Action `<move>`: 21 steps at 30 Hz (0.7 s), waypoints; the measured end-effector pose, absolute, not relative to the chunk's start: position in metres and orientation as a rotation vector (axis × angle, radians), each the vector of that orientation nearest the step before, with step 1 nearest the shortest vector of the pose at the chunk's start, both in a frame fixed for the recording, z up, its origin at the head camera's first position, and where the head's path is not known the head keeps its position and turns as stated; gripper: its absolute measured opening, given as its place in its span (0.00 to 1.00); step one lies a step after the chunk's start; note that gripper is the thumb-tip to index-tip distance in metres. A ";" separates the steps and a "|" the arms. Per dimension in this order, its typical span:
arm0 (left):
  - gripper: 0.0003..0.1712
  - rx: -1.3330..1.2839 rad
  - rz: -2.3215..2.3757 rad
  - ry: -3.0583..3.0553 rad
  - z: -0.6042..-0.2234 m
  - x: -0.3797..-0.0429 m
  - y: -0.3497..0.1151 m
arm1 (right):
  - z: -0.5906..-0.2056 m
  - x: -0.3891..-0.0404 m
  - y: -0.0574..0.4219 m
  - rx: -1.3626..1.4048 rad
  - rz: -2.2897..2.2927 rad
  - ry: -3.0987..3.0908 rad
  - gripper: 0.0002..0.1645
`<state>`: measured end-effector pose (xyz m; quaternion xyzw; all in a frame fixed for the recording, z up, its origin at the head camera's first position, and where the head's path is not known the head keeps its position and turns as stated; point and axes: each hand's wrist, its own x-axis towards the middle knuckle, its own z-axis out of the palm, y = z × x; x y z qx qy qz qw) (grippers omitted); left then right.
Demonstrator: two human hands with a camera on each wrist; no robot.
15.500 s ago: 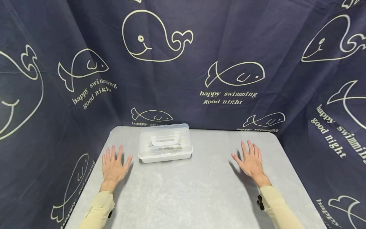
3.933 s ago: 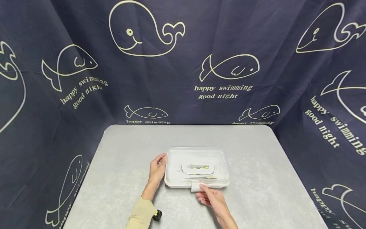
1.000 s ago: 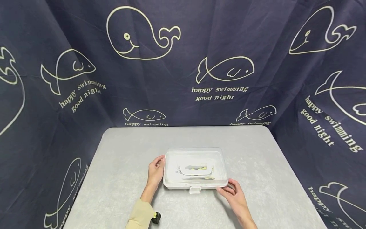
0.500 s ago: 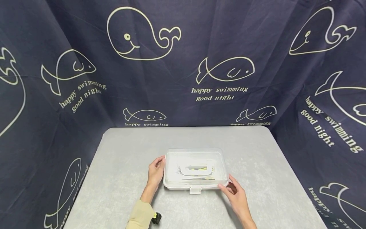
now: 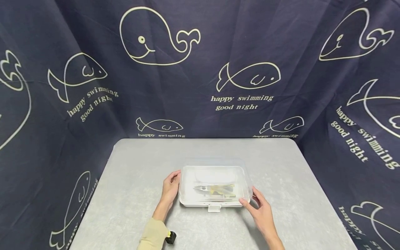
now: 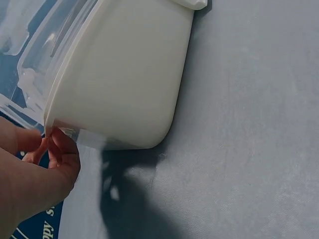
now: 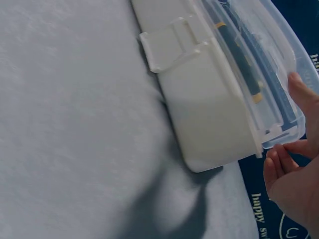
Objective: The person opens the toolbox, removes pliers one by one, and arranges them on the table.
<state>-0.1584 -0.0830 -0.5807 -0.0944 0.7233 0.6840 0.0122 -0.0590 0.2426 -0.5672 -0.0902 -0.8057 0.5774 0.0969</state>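
Note:
A white plastic box [image 5: 195, 205] with a clear lid [image 5: 215, 173] stands on the table near its front middle. The front latch [image 5: 214, 208] hangs folded down. My left hand [image 5: 170, 187] pinches the box's left rim between thumb and fingers, as the left wrist view shows at the white wall [image 6: 119, 74]. At the front right corner, my right hand [image 5: 261, 213] pinches the lid's edge; the lid looks slightly raised there. Through the lid shows a tool with yellow handles [image 5: 222, 189], perhaps pliers. A dark and yellow handle [image 7: 241, 62] appears in the right wrist view.
The grey table [image 5: 150, 156] is bounded by a navy curtain [image 5: 200, 80] with white whale and fish prints at the back and sides. A black wrist device [image 5: 170, 238] sits by the left sleeve.
The box came from the back left to the middle. The right hand left the latch, now folded down, for the corner. Over the last half second the lid has tilted up a little.

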 end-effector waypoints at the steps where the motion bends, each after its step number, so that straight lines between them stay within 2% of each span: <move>1: 0.18 -0.295 2.127 2.262 -0.581 -0.159 -0.083 | -0.566 -0.060 0.243 -0.239 1.716 -2.373 0.44; 8: 0.19 -0.342 2.091 2.241 -0.587 -0.163 -0.085 | -0.560 -0.072 0.248 -0.192 1.615 -2.319 0.38; 15: 0.20 -0.303 2.100 2.231 -0.585 -0.165 -0.088 | -0.556 -0.087 0.248 -0.096 1.747 -2.113 0.37; 21: 0.20 -0.296 2.122 2.198 -0.586 -0.165 -0.090 | -0.554 -0.097 0.254 -0.019 1.800 -2.028 0.31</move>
